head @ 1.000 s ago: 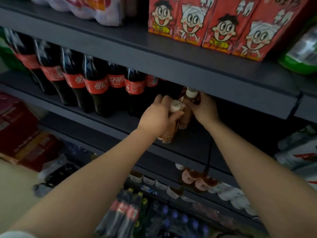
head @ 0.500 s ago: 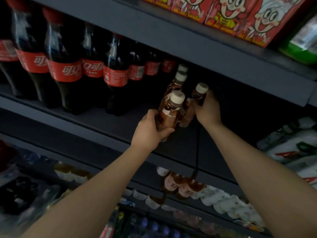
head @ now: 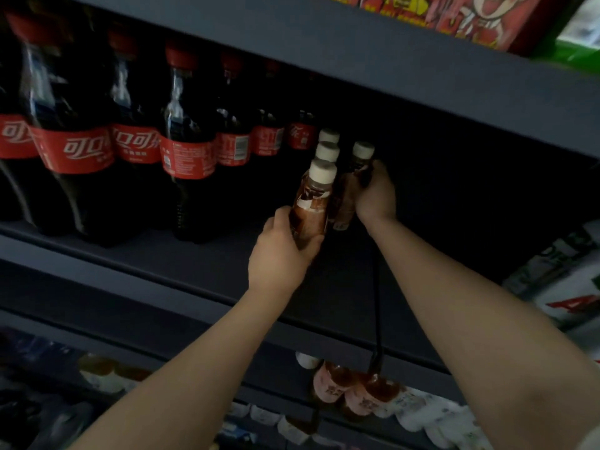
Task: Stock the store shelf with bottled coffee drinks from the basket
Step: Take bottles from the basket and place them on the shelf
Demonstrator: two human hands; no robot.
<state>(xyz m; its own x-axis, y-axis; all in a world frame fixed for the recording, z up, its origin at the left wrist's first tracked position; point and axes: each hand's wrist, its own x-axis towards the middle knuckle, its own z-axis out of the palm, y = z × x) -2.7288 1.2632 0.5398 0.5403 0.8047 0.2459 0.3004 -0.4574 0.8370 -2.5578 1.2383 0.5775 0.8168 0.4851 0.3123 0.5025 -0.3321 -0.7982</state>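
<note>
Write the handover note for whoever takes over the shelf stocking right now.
Left hand: grips the front coffee bottle low on its body, at the shelf.
Right hand: holds a second coffee bottle, beside the first.
Done: two white-capped bottles already stand behind, right of the cola bottles.
Left: set both held bottles down in line, then fetch more. Basket not in view.
</note>
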